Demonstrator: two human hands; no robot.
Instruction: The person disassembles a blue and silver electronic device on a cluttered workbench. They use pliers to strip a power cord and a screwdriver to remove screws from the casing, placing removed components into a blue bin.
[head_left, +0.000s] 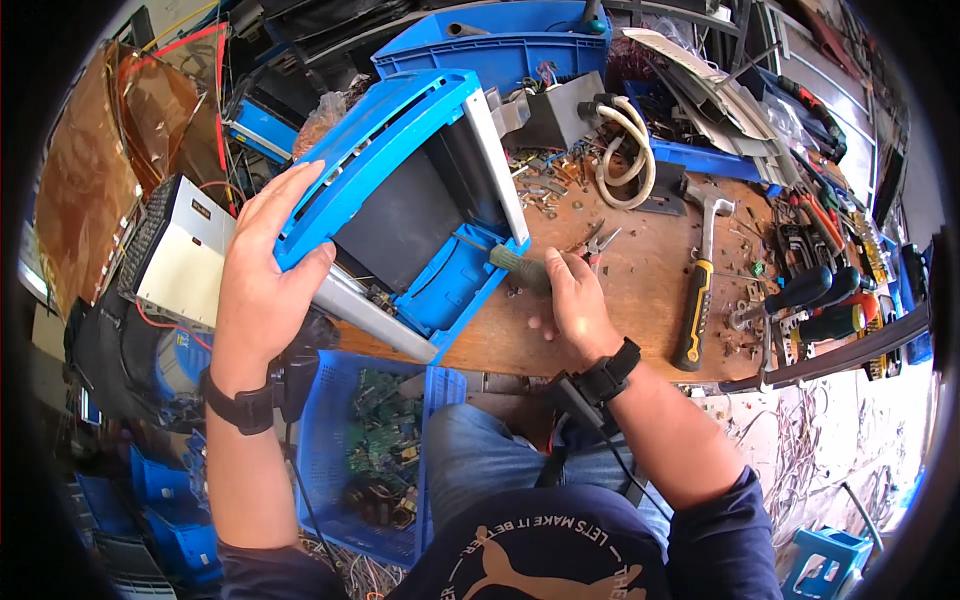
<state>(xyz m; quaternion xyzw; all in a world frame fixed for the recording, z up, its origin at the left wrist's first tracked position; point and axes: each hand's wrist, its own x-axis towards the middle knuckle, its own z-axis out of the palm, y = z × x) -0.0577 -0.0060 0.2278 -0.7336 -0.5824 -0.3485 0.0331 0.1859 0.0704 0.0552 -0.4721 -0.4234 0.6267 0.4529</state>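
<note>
A box-like blue and grey equipment casing [375,135] stands tilted at the edge of the wooden bench, its dark inside facing right. My left hand [262,275] grips the casing's near left side, thumb over the frame and fingers along the outer face. In my right hand [580,305] is a screwdriver [520,268] with a greenish handle. Its shaft points left into the casing's lower blue part, where the tip is hard to make out. Just beyond my right hand, pliers [600,240] lie on the bench.
A hammer [700,270] and several screwdrivers [800,290] lie to the right. Loose screws and scraps dot the bench [640,330]. A coiled pale hose [628,160] and a blue bin [500,45] are at the back. Below stands a blue crate [440,390] of circuit boards.
</note>
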